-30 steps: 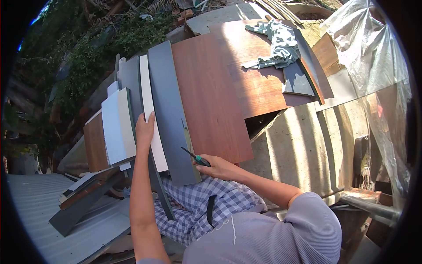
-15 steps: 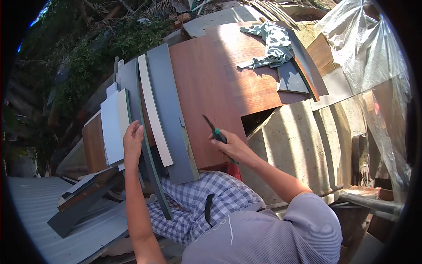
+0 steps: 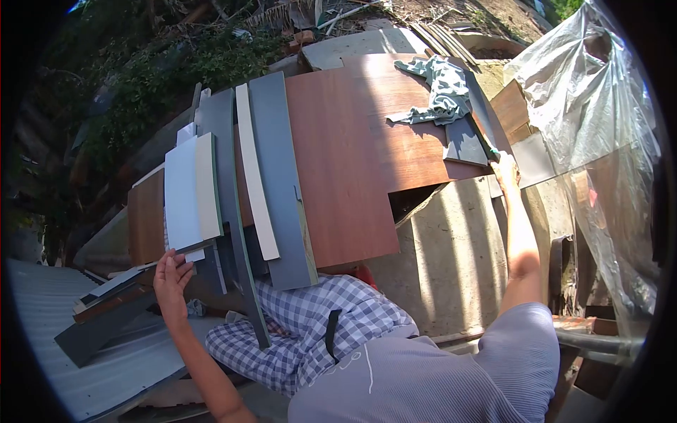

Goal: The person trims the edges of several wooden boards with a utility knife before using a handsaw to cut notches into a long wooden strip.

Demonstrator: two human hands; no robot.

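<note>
My left hand (image 3: pixel 171 282) is at the lower left, its fingers apart, by the bottom edge of a pale blue-white board (image 3: pixel 183 194). A cream strip (image 3: pixel 208 187) lies along that board. Stretched far out to the right, my right hand (image 3: pixel 505 171) is closed round the green-handled knife (image 3: pixel 494 151); only a bit of green shows at the fingers and the blade cannot be made out. It is beside a small grey board (image 3: pixel 465 141) and a crumpled patterned cloth (image 3: pixel 448 88) on the brown panel (image 3: pixel 342 162).
Long grey boards (image 3: pixel 278 176) and a narrow cream strip (image 3: pixel 255 176) lie left of the brown panel. Checked cloth (image 3: pixel 303 324) covers my legs. Corrugated metal (image 3: pixel 42 317) is at lower left, clear plastic sheeting (image 3: pixel 585 92) at right, and plants at upper left.
My right hand has swung far right and away from me, to the small grey board. My left hand has dropped down and left from the cream strip. The view has shifted slightly.
</note>
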